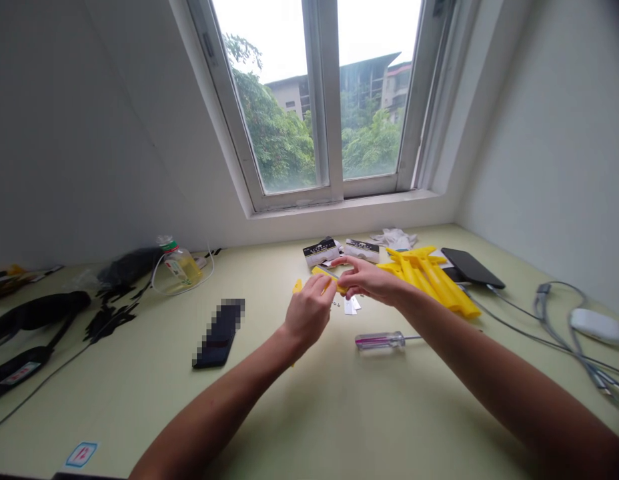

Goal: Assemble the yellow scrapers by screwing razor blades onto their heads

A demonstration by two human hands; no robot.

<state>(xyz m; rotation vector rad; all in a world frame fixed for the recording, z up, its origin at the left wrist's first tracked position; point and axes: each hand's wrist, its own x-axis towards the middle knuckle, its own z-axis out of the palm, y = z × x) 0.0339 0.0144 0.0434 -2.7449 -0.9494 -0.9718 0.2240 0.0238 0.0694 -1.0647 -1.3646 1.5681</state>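
My left hand (309, 312) is closed around a yellow plastic scraper (317, 271), its handle mostly hidden in the fist. A thin grey strip, like a blade, runs along the scraper's head. The fingers of my right hand (362, 277) are bent onto the right end of that head, gripping it. Just below the hands lie small flat silver-white blades (351, 305) and a few tiny metal bits. To the right of my right hand is a pile of similar yellow scrapers (434, 280). Under my right forearm sits a screwdriver (382, 341) with a clear handle.
Two small black-and-white boxes (321, 252) and crumpled white plastic (395, 238) are at the back. A dark phone (222, 333) lies left, with a bottle (182, 265) behind it. Another phone (470, 267), grey cables (544, 313) and a white case (596, 325) are at right.
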